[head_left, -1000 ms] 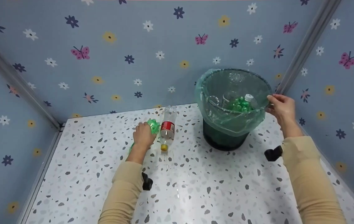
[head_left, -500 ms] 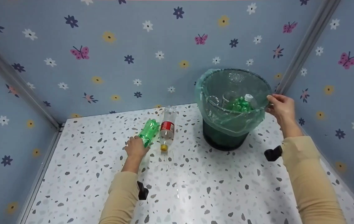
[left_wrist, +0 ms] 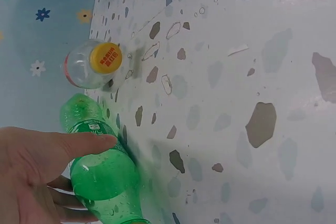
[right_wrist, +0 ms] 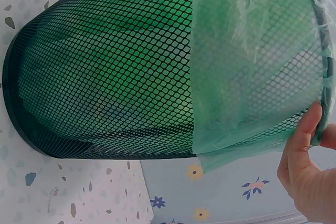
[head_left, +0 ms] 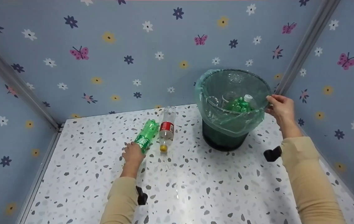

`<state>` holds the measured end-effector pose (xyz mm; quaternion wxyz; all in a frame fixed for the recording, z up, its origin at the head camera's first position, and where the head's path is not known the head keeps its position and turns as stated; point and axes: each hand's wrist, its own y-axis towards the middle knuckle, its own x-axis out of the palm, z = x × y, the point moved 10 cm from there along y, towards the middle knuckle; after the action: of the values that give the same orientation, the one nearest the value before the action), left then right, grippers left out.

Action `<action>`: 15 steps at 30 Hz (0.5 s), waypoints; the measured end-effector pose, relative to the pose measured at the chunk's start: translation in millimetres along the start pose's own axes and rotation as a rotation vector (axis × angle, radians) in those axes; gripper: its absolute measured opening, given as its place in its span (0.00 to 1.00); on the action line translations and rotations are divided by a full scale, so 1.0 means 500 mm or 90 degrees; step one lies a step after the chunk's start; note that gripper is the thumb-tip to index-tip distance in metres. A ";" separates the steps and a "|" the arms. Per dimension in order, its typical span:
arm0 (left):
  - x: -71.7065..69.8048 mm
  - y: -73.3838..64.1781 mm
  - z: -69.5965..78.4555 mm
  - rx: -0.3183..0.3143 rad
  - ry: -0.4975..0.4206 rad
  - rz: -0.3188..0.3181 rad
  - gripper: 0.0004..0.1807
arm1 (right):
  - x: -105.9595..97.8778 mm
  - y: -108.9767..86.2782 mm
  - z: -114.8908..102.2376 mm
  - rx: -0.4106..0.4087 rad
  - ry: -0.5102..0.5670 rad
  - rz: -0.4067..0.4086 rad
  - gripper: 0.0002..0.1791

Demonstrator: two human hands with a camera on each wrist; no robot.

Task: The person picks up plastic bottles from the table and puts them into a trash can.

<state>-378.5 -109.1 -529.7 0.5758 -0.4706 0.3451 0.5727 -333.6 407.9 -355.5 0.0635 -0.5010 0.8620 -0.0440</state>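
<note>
My left hand (head_left: 133, 152) grips a green plastic bottle (head_left: 147, 132) that lies on the speckled surface. In the left wrist view the thumb crosses its label, and the other fingers curl beneath the green bottle (left_wrist: 102, 177). Beside it on the right lies a clear bottle (head_left: 167, 127) with a red label and a yellow cap. At the right, my right hand (head_left: 282, 109) pinches the rim of a black mesh bin (head_left: 225, 141) lined with a green bag (head_left: 236, 123). The right wrist view has the thumb and fingers of my right hand (right_wrist: 310, 171) on either side of that rim.
Inside the bin are a crumpled green bottle (head_left: 240, 105) with a white cap and some clear plastic pieces. A flower-patterned wall (head_left: 152, 71) stands behind, with further panels left and right. Drops of liquid lie on the surface (head_left: 177, 186) near the clear bottle.
My left hand has slid back toward me along the green bottle, from its far part to its near part, uncovering the label. My right hand has stayed on the bin's rim.
</note>
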 end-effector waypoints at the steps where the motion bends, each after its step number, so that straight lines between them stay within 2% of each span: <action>1: 0.000 0.000 -0.001 0.002 -0.003 0.006 0.36 | 0.000 0.000 0.000 0.000 0.001 -0.001 0.23; 8: -0.001 -0.006 -0.010 0.006 -0.033 0.050 0.32 | 0.001 0.000 -0.003 -0.006 -0.018 -0.003 0.24; 15: 0.002 -0.008 -0.018 0.000 -0.083 0.078 0.31 | 0.002 -0.002 -0.002 -0.007 0.000 -0.007 0.24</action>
<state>-373.5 -116.7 -532.6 0.5610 -0.4106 0.3351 0.6359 -333.4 406.6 -354.5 0.0605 -0.5058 0.8596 -0.0394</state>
